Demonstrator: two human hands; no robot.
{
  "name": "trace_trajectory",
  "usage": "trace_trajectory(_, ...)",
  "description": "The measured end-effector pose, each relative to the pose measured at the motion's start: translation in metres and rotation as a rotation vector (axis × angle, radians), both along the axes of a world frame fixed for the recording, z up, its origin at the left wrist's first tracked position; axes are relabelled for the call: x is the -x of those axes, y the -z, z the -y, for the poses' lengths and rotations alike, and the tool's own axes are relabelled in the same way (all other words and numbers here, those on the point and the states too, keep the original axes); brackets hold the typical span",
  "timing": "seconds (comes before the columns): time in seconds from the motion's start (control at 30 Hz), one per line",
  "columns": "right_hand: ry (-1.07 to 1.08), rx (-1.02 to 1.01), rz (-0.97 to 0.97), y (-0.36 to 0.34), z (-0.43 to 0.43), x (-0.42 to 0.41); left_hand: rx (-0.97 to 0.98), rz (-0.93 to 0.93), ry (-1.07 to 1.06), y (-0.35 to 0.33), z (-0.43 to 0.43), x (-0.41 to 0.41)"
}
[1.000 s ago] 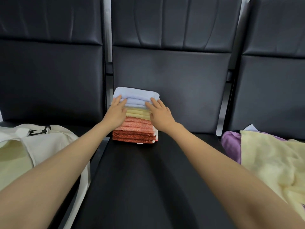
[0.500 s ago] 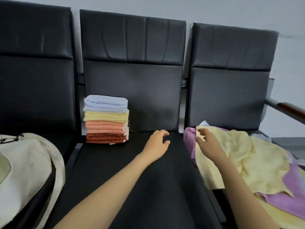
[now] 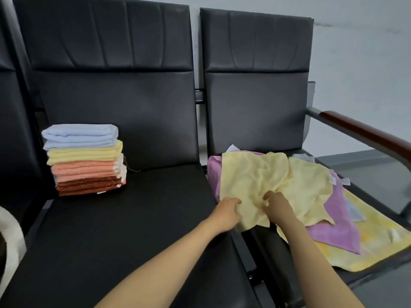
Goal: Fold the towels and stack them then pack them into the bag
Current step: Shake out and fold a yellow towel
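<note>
1. Both hands are clamped on the pale yellow towel (image 3: 255, 178): my left hand (image 3: 226, 211) grips its near left edge, and my right hand (image 3: 278, 206) pinches the bunched cloth beside it.
2. That towel lies crumpled on the right chair (image 3: 255, 112), over a purple towel (image 3: 338, 227) and a mottled yellow towel (image 3: 378, 241).
3. Well apart, on the middle chair (image 3: 133, 218), I see the folded stack (image 3: 84, 161) against the backrest.
4. A white bag (image 3: 11, 238) shows at the left edge.

Your left hand (image 3: 225, 211) grips the near edge of the crumpled pale yellow towel (image 3: 255, 174) on the right chair (image 3: 255, 107); your right hand (image 3: 277, 207) pinches its bunched middle. The stack of folded towels (image 3: 84, 161) stands well apart, leftward.
</note>
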State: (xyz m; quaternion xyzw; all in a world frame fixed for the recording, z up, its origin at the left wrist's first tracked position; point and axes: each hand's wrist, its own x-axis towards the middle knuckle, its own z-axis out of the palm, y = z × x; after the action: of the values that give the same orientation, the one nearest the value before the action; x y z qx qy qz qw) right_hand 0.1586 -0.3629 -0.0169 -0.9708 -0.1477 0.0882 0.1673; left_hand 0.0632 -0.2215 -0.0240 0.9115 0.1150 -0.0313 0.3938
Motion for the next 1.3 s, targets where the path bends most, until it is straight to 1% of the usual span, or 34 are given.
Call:
trace_trajectory(0.13, 0.013, -0.037, 0.117, -0.005, -0.006, -0.002, -0.009, 0.003, -0.020, 0.007, 0.005, -0.006)
trace_trajectory(0.17, 0.010, -0.075, 0.142, -0.007, -0.009, -0.002, -0.005, 0.007, -0.028, 0.007, 0.006, -0.008)
trace_trajectory(0.23, 0.052, -0.283, 0.132, -0.015, -0.014, 0.001, 0.039, 0.023, -0.050, 0.006, 0.007, -0.009)
trace_trajectory(0.3, 0.105, -0.578, 0.075, -0.027, -0.018, 0.006, 0.159, 0.061, -0.093, 0.001, 0.008, -0.013)
trace_trajectory(0.37, 0.127, -0.826, -0.009, -0.041, -0.019, 0.012, 0.276, 0.120, -0.105, -0.007, 0.012, -0.019)
trace_trajectory(0.47, 0.116, -1.016, -0.091, -0.052, -0.016, 0.019, 0.294, 0.193, -0.074, -0.019, 0.020, -0.027)
trace_trajectory(0.5, 0.110, -1.062, -0.111, -0.054, -0.014, 0.020, 0.355, 0.208, -0.099, -0.021, 0.022, -0.030)
trace_trajectory(0.57, 0.118, -1.144, -0.141, -0.053, -0.009, 0.019, 0.541, 0.225, -0.194, -0.029, 0.022, -0.032)
trace_trajectory(0.63, 0.094, -1.143, -0.148, -0.050, -0.003, 0.016, 0.763, 0.264, -0.307, -0.039, 0.014, -0.035)
trace_trajectory(0.67, 0.050, -1.094, -0.144, -0.047, 0.000, 0.013, 0.893, 0.285, -0.369, -0.046, 0.011, -0.035)
trace_trajectory(0.7, -0.007, -0.969, -0.105, -0.043, 0.003, 0.010, 1.012, 0.301, -0.408, -0.054, 0.008, -0.034)
trace_trajectory(0.73, -0.059, -0.768, -0.035, -0.038, 0.004, 0.006, 1.109, 0.287, -0.413, -0.059, 0.005, -0.033)
trace_trajectory(0.77, -0.078, -0.545, 0.040, -0.033, 0.005, 0.004, 1.167, 0.269, -0.410, -0.062, 0.003, -0.032)
trace_trajectory(0.8, -0.050, -0.363, 0.093, -0.028, 0.004, 0.002, 1.204, 0.250, -0.398, -0.065, 0.003, -0.030)
trace_trajectory(0.83, -0.003, -0.258, 0.116, -0.022, 0.004, -0.001, 1.232, 0.239, -0.401, -0.065, 0.003, -0.027)
trace_trajectory(0.87, 0.045, -0.224, 0.133, -0.019, 0.003, -0.002, 1.236, 0.226, -0.408, -0.066, 0.005, -0.024)
trace_trajectory(0.93, 0.135, -0.288, 0.177, -0.018, 0.003, -0.001, 1.240, 0.175, -0.393, -0.066, 0.008, -0.022)
trace_trajectory(1.0, 0.170, -0.502, 0.281, -0.029, 0.003, 0.004, 1.233, 0.148, -0.383, -0.065, 0.010, -0.020)
trace_trajectory(1.07, 0.065, -0.781, 0.386, -0.050, 0.001, 0.017, 1.238, 0.106, -0.388, -0.060, 0.013, -0.021)
trace_trajectory(1.1, -0.026, -0.872, 0.393, -0.063, -0.002, 0.026, 1.245, 0.071, -0.376, -0.057, 0.015, -0.020)
trace_trajectory(1.13, -0.129, -0.927, 0.372, -0.074, -0.005, 0.035, 1.269, 0.039, -0.352, -0.054, 0.015, -0.021)
trace_trajectory(1.2, -0.278, -0.951, 0.252, -0.083, -0.010, 0.044, 1.359, 0.037, -0.304, -0.052, 0.015, -0.018)
trace_trajectory(1.23, -0.308, -0.951, 0.180, -0.082, -0.011, 0.044, 1.389, 0.054, -0.283, -0.054, 0.015, -0.016)
trace_trajectory(1.3, -0.303, -1.019, 0.046, -0.082, -0.009, 0.042, 1.412, 0.082, -0.281, -0.060, 0.014, -0.012)
